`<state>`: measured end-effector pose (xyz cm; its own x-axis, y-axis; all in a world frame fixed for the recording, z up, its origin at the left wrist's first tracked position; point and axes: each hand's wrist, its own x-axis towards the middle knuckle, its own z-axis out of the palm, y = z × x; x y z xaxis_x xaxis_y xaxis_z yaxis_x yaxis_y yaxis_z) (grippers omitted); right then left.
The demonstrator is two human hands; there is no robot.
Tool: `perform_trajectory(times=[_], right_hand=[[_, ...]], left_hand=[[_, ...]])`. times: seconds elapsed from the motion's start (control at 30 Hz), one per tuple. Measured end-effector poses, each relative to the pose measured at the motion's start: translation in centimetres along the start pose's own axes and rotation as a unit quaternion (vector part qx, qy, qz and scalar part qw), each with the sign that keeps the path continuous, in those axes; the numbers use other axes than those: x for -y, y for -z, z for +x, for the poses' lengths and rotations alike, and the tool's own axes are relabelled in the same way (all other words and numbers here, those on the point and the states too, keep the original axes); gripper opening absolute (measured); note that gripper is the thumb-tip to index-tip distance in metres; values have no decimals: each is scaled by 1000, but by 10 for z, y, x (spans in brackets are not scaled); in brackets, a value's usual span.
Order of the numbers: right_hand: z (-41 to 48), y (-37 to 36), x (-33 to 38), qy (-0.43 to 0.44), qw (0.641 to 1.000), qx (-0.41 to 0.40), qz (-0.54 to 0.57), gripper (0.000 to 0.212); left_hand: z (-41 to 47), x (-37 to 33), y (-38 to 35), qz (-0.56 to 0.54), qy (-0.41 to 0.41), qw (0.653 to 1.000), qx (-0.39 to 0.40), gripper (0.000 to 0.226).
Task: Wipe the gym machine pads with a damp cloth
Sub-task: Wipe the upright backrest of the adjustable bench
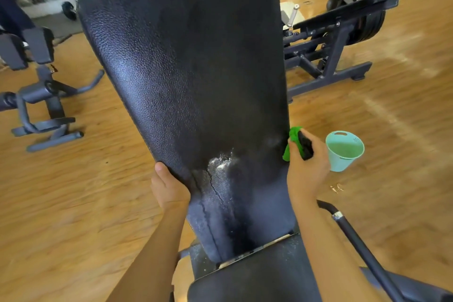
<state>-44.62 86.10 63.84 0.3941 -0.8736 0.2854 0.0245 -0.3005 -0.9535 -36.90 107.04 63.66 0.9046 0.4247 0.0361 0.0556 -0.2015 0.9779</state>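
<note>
Cloth [290,144] half hidden in right hand [306,171] beside back pad [196,56].

back pad [186,68]: black, pebbled grain all over; whitish, cracked patch low down
seat pad [257,282]: black, with pale specks near its back edge
cloth [294,141]: bright green with a black part
bucket [340,164]: pale turquoise
floor [85,191]: orange-brown wood grain
machine frame [335,56]: dark blue-grey

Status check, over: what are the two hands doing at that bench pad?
Left hand grips back pad at its left edge. Right hand holds green cloth at its right edge. Teal bucket on floor, clear of pad.
</note>
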Motion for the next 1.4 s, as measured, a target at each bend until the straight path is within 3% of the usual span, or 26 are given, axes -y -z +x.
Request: perform_trajectory(times=[0.17,0.4,0.53,0.67,0.8,0.9,1.03,1.27,1.4], right_hand=[[-27,-5,18,10,997,53,47,27],[-41,-2,11,84,984,158,-26,33],[-1,6,20,87,991,102,-22,31],[9,1,26,90,992,83,-6,30],[-9,6,5,95,990,106,-26,31],[-27,18,-14,42,985,155,-55,31],[-26,20,-11,9,985,161,-55,29],[19,-12,53,131,987,97,14,26],[11,-7,33,151,981,119,-6,28]], left_hand=[[-2,-5,-1,15,15,1000,-3,40],[-3,-4,1,51,-1,999,-9,44],[-2,1,1,42,-27,999,-10,62],[-3,-1,1,46,-14,999,-15,44],[-4,-1,-1,52,-19,998,-24,38],[-4,-2,-1,47,-14,998,-28,38],[-5,1,0,50,-30,998,-39,54],[-5,3,-1,42,-41,997,-47,53],[-5,3,-1,39,-45,997,-52,54]])
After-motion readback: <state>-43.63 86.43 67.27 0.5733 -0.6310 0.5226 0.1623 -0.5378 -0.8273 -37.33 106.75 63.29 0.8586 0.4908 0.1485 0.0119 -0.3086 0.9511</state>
